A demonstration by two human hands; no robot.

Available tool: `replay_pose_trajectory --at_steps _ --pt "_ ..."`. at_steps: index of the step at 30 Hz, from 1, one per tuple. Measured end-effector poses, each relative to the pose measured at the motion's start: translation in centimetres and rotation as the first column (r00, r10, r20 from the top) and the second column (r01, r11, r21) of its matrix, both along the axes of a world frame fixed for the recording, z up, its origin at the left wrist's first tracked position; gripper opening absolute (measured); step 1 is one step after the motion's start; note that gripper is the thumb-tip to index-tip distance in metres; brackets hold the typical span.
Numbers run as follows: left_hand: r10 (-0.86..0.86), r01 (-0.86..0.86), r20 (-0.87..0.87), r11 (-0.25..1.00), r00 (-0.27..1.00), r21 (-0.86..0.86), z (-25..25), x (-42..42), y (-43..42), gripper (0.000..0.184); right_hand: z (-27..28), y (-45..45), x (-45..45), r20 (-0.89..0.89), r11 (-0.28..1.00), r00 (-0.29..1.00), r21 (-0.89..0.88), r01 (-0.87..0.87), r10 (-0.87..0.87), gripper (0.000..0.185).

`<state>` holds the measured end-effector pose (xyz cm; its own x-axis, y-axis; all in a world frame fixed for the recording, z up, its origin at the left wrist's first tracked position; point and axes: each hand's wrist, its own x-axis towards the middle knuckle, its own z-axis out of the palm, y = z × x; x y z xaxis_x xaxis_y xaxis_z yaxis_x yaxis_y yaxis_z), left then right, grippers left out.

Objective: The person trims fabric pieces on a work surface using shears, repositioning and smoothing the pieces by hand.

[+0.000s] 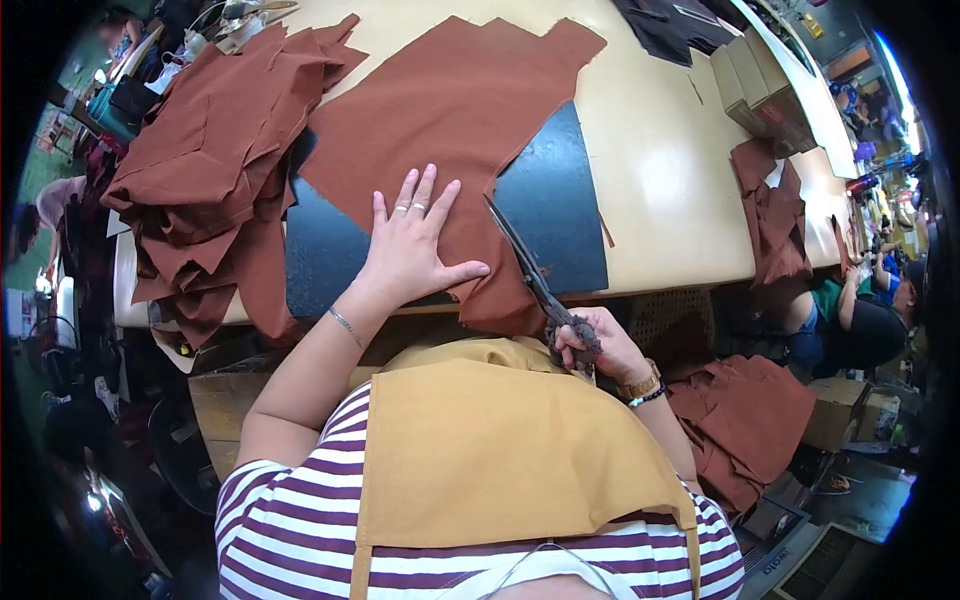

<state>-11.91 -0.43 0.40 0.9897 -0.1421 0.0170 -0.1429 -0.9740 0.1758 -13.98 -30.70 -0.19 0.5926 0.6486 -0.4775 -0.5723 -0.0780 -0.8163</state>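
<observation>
My left hand [415, 245] lies flat with fingers spread on a rust-brown piece of fabric [440, 110]. Part of this fabric rests on a dark blue board [555, 205], and its lower end hangs over the table's front edge. In my right hand [600, 345] is a pair of scissors [535, 275], its handles wrapped in dark cloth. The blades point away from me along the right edge of the fabric, near a notch. Whether they are parted, I cannot tell.
A pile of rust-brown fabric pieces [200, 170] lies on the table's left. More pieces [775, 215] hang at the right edge, below cardboard boxes [762, 95]. Another stack [745, 420] sits low to my right. Other people [880, 290] sit farther off.
</observation>
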Motion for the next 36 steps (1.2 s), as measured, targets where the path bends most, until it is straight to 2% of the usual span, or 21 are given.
replay_pose_trajectory --at_steps 4,8,14,15,18,21,27,30,36 --pt "0.003 -0.003 -0.009 1.000 1.000 0.016 0.3 -0.3 -1.3 0.108 -0.1 0.4 0.5 0.088 0.996 0.994 -0.069 -0.065 0.071 0.024" --pt "0.026 -0.026 -0.015 1.000 1.000 0.000 0.3 -0.7 -1.7 0.107 -0.3 0.6 0.4 0.062 1.000 0.998 -0.008 -0.016 0.016 0.024" --pt "0.030 -0.067 -0.156 0.969 0.987 -0.237 2.6 2.0 0.0 0.073 -0.1 0.1 -0.3 0.040 0.999 0.999 -0.032 0.023 -0.022 0.027" --pt "-0.003 -0.008 -0.071 0.987 0.997 -0.163 2.6 3.0 0.7 0.061 0.0 0.1 -0.2 0.050 0.999 0.999 -0.048 0.016 -0.014 0.027" --pt "-0.240 0.241 0.033 0.969 0.970 -0.049 1.8 6.1 3.4 0.079 -0.4 0.2 0.0 0.022 1.000 0.999 -0.004 0.026 -0.026 0.027" --pt "-0.302 0.303 -0.013 0.953 0.953 0.026 0.7 6.8 3.8 0.091 -0.1 0.9 0.4 0.048 0.999 0.998 -0.013 0.033 -0.033 0.027" --pt "-0.203 0.203 0.035 0.979 0.979 0.008 -0.5 5.8 3.6 0.093 0.0 1.1 0.0 0.027 0.996 0.997 -0.039 0.079 -0.078 0.027" --pt "-0.143 0.142 0.040 0.990 0.989 0.023 -0.4 5.0 3.0 0.094 -0.3 0.8 0.0 0.053 0.998 0.998 -0.039 0.044 -0.042 0.027" --pt "-0.093 0.092 0.067 0.996 0.993 0.021 -0.6 3.8 1.7 0.094 -0.1 1.4 0.2 0.043 0.996 0.995 0.021 0.089 -0.090 0.027"
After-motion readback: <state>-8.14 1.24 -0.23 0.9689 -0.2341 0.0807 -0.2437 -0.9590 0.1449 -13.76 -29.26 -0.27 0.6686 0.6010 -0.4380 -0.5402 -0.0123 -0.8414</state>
